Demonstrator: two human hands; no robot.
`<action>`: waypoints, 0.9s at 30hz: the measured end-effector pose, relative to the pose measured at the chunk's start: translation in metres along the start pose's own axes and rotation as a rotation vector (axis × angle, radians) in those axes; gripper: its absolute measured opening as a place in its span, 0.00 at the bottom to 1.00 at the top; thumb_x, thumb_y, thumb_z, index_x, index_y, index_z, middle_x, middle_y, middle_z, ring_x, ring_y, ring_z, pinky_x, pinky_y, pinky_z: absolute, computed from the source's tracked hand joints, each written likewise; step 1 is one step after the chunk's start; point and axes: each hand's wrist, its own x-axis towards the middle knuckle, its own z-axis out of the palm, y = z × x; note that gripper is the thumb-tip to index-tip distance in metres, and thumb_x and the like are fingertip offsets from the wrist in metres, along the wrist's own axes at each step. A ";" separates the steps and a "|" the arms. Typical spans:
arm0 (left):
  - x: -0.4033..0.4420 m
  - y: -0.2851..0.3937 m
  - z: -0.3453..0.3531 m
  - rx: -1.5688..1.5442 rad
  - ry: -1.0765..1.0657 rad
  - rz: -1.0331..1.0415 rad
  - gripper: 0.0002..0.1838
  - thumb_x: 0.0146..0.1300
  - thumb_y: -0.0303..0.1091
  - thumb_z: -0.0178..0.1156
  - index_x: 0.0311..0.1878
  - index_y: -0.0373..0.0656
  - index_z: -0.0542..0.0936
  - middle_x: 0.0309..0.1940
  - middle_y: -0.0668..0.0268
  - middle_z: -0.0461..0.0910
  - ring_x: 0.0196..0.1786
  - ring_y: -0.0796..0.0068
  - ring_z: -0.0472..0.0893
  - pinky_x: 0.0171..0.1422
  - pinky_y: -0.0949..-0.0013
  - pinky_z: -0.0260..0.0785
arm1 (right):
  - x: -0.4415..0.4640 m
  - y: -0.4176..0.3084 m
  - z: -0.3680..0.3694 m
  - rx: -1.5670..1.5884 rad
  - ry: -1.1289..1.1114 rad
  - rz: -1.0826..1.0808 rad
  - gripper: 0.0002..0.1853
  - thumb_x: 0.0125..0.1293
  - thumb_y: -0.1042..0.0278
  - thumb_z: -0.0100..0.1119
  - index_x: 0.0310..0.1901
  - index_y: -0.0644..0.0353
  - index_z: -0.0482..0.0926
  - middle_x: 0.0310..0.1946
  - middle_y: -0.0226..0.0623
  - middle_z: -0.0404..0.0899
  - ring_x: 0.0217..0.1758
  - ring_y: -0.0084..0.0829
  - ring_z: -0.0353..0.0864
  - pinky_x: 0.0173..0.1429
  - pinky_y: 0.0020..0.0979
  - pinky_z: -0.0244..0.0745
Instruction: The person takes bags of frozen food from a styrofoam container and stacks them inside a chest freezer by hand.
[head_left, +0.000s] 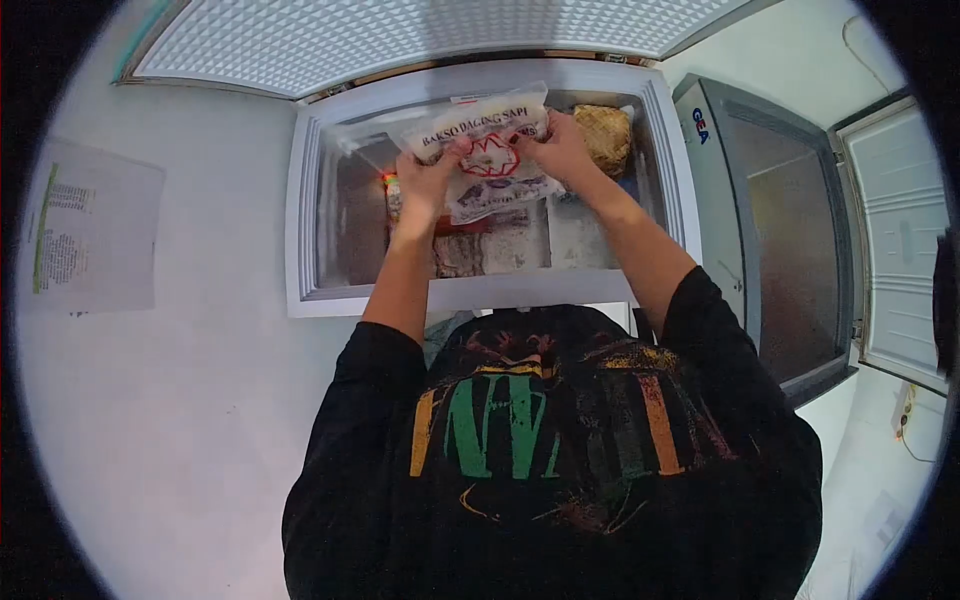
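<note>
pale walls surround an open chest freezer (493, 297). over it, the left hand (427, 180) and right hand (565, 150) each pinch a side of the printed plastic bag (490, 155), fingers closed on the film, wrapped packages (602, 138) beneath and beside.

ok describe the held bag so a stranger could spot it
Find the white chest freezer with its lid up. Over it, the left hand and right hand hold a printed plastic bag. Its red emblem and "BAKSO DAGING SAPI" lettering set it apart from the tan package at right.
</note>
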 end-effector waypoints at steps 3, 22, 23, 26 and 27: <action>0.002 -0.002 0.002 -0.030 0.014 0.017 0.15 0.47 0.35 0.66 0.36 0.35 0.77 0.31 0.66 0.77 0.31 0.79 0.75 0.36 0.76 0.67 | -0.002 -0.001 -0.002 0.176 -0.036 0.020 0.19 0.47 0.63 0.66 0.39 0.65 0.74 0.31 0.34 0.78 0.32 0.22 0.74 0.38 0.26 0.70; -0.007 -0.033 -0.020 0.250 0.088 -0.234 0.27 0.51 0.40 0.62 0.50 0.36 0.65 0.34 0.63 0.75 0.36 0.76 0.75 0.36 0.74 0.69 | -0.057 0.025 0.005 0.461 0.048 0.415 0.23 0.44 0.63 0.68 0.40 0.68 0.74 0.33 0.36 0.77 0.35 0.26 0.74 0.42 0.27 0.68; -0.015 -0.044 -0.026 0.335 0.208 -0.253 0.28 0.50 0.41 0.62 0.50 0.37 0.65 0.35 0.62 0.75 0.36 0.75 0.74 0.36 0.74 0.69 | -0.054 0.048 0.005 0.501 0.158 0.525 0.23 0.46 0.64 0.67 0.41 0.68 0.73 0.34 0.38 0.76 0.36 0.27 0.75 0.42 0.28 0.68; -0.045 -0.054 -0.019 -0.158 0.099 -0.716 0.30 0.53 0.50 0.57 0.54 0.43 0.64 0.45 0.60 0.69 0.49 0.65 0.68 0.51 0.59 0.59 | -0.042 0.132 -0.002 0.651 0.293 0.713 0.23 0.46 0.64 0.66 0.42 0.69 0.72 0.34 0.42 0.76 0.36 0.30 0.75 0.42 0.30 0.69; -0.050 -0.058 -0.018 -0.350 0.002 -0.862 0.28 0.53 0.51 0.56 0.53 0.43 0.65 0.45 0.60 0.69 0.50 0.64 0.67 0.53 0.56 0.57 | -0.042 0.130 -0.003 0.702 0.303 0.752 0.23 0.46 0.64 0.67 0.42 0.69 0.72 0.34 0.42 0.76 0.36 0.31 0.75 0.41 0.30 0.70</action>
